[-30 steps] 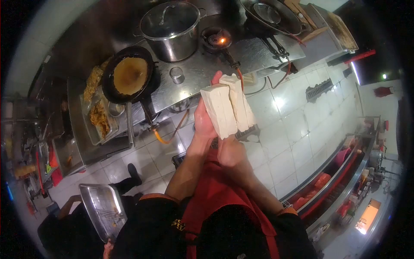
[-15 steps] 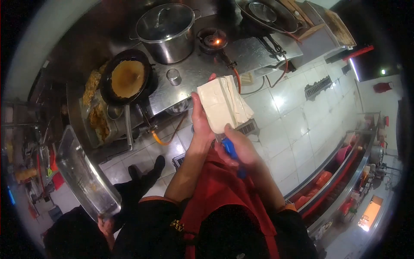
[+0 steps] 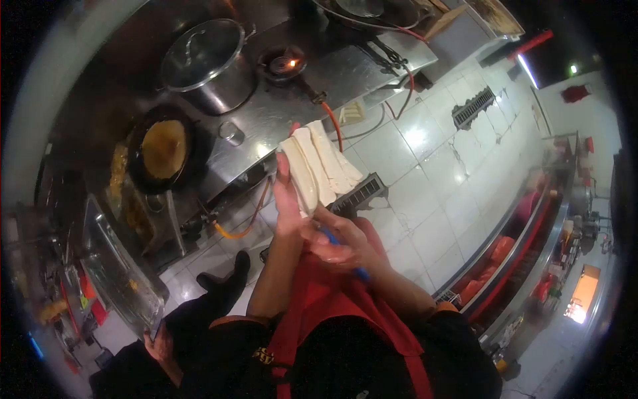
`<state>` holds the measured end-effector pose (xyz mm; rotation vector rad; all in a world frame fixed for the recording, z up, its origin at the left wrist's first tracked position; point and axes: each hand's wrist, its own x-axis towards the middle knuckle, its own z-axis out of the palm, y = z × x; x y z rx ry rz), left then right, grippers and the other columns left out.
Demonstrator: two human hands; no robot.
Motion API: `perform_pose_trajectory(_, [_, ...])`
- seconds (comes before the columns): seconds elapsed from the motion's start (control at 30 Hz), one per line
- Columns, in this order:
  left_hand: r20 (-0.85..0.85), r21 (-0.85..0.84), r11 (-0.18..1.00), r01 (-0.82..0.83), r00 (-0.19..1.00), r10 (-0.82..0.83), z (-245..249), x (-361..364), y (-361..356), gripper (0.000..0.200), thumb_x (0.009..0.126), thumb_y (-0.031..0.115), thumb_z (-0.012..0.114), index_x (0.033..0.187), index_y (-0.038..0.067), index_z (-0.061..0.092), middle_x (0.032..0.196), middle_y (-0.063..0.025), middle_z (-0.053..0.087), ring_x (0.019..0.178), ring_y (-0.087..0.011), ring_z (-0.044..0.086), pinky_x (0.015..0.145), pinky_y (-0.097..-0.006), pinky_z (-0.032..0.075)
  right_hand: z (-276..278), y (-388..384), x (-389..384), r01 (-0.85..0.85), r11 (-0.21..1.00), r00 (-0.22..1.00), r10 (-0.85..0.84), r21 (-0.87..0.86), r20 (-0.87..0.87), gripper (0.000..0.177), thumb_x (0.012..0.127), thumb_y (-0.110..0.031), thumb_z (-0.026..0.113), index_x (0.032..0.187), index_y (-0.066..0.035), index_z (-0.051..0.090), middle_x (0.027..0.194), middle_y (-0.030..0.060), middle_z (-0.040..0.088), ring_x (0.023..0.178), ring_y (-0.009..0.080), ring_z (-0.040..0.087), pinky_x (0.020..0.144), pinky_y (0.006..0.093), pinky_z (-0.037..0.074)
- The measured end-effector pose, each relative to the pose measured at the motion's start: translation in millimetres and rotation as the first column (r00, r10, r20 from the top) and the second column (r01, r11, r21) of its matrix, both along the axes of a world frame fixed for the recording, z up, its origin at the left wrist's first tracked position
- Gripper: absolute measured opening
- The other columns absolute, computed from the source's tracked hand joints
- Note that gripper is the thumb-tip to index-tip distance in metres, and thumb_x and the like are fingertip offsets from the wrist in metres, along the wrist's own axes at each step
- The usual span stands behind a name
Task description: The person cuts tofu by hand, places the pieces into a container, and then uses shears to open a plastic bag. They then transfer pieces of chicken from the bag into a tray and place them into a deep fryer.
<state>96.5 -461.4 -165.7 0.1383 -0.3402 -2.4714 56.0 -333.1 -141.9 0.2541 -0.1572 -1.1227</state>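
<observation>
A white block that looks like tofu (image 3: 304, 169) lies on my left hand (image 3: 287, 199), parted lengthwise into a few thick slabs that lean apart. The left thumb lies along its left edge, and fingertips show past its far end. My right hand (image 3: 342, 243) is wrapped around a blue-handled knife (image 3: 328, 234) just under the near end of the block. Its blade is hidden by the block and my hands. Both hands are in front of the red apron (image 3: 332, 292), off the counter's edge.
On the steel counter (image 3: 266, 126) stand a lidded pot (image 3: 222, 93), a metal cup (image 3: 230, 133) and a lit burner (image 3: 282, 64). A frying pan (image 3: 136, 156) holds a flat brown round. At the lower left, another person's hand (image 3: 159, 344) grips a metal tray (image 3: 116, 259).
The block has turned in my left hand and its slabs have spread apart. My right hand, with the knife, has shifted left and down. The view has swung, and the other person's tray has moved.
</observation>
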Motion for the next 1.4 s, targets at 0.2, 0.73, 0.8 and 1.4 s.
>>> perform_pose_trajectory(0.2, [0.292, -0.045, 0.993, -0.106, 0.949, 0.114, -36, -49, 13, 0.062, 0.098, 0.050, 0.033, 0.143, 0.007, 0.033, 0.134, -0.0153, 0.049, 0.118, -0.0310, 0.052, 0.101, -0.0435, 0.041, 12, 51, -88, -0.181, 0.983, 0.694, 0.104, -0.032, -0.712, 0.041, 0.097, -0.040, 0.047, 0.096, -0.001, 0.059, 0.063, 0.0062, 0.055, 0.043, 0.0093, 0.049, 0.033, 0.0195, 0.035])
perform_pose_trajectory(0.73, [0.403, 0.185, 0.946, -0.265, 0.899, 0.173, -189, -213, 169, 0.076, 0.090, 0.057, 0.046, 0.147, 0.012, 0.024, 0.134, -0.0252, 0.043, 0.112, -0.0380, 0.053, 0.091, -0.0503, 0.048, -300, -60, -519, -0.060, 0.968, -0.977, -0.107, -0.244, -0.184, 0.048, 0.081, -0.005, 0.053, 0.125, 0.008, 0.038, 0.097, 0.0318, 0.058, 0.079, 0.0456, 0.061, 0.068, 0.0511, 0.052])
perform_pose_trajectory(0.8, [0.486, 0.199, 0.928, -0.316, 0.854, 0.186, -211, -226, 186, 0.075, 0.090, 0.061, 0.041, 0.147, 0.013, 0.026, 0.134, -0.0240, 0.044, 0.111, -0.0379, 0.053, 0.090, -0.0522, 0.047, -323, -96, -539, -0.142, 0.938, -0.988, -0.155, -0.317, -0.016, 0.049, 0.080, -0.007, 0.057, 0.123, 0.006, 0.039, 0.103, 0.0331, 0.055, 0.082, 0.0454, 0.062, 0.070, 0.0508, 0.053])
perform_pose_trajectory(1.4, [0.605, 0.174, 0.819, -0.547, 0.716, 0.350, -415, -317, 144, 0.066, 0.090, 0.021, 0.058, 0.145, 0.006, 0.023, 0.128, -0.0092, 0.046, 0.112, -0.0184, 0.050, 0.094, -0.0328, 0.043, -394, 7, -427, -0.435, 0.876, -0.565, -0.084, 0.209, -0.821, 0.088, 0.070, -0.030, 0.081, 0.138, 0.002, 0.035, 0.123, 0.0196, 0.053, 0.103, 0.0315, 0.058, 0.086, 0.0406, 0.048])
